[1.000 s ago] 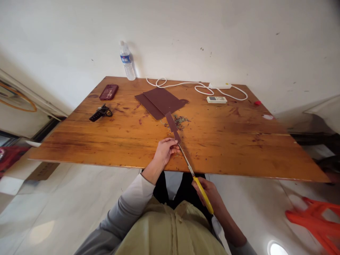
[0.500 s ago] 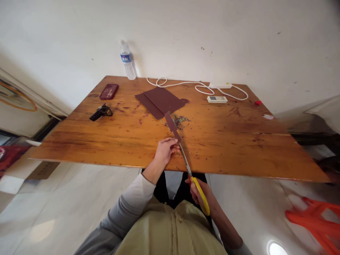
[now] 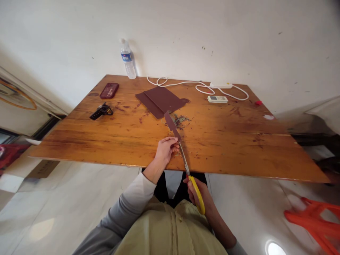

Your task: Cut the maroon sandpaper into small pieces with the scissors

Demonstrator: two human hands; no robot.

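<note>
My left hand [image 3: 165, 150] pinches the near end of a narrow dark brown strip [image 3: 171, 124] that sticks out over the wooden table [image 3: 239, 141]. My right hand [image 3: 199, 196] grips the yellow handles of a pair of scissors [image 3: 189, 174]. The blades point away from me and meet the strip just beside my left fingers. Small cut scraps [image 3: 182, 120] lie beyond the strip. Larger brown sheets [image 3: 160, 100] lie flat further back.
A water bottle [image 3: 127, 59] stands at the back edge by the wall. A dark red phone case [image 3: 109, 90] and black keys [image 3: 101, 111] lie at the left. A white cable [image 3: 186, 84], power strip [image 3: 220, 85] and remote [image 3: 217, 99] lie at the back right. Orange plastic [image 3: 316, 221] sits on the floor.
My right hand has drawn the scissor handles slightly left and toward my body. The left hand keeps its hold on the strip in nearly the same spot.
</note>
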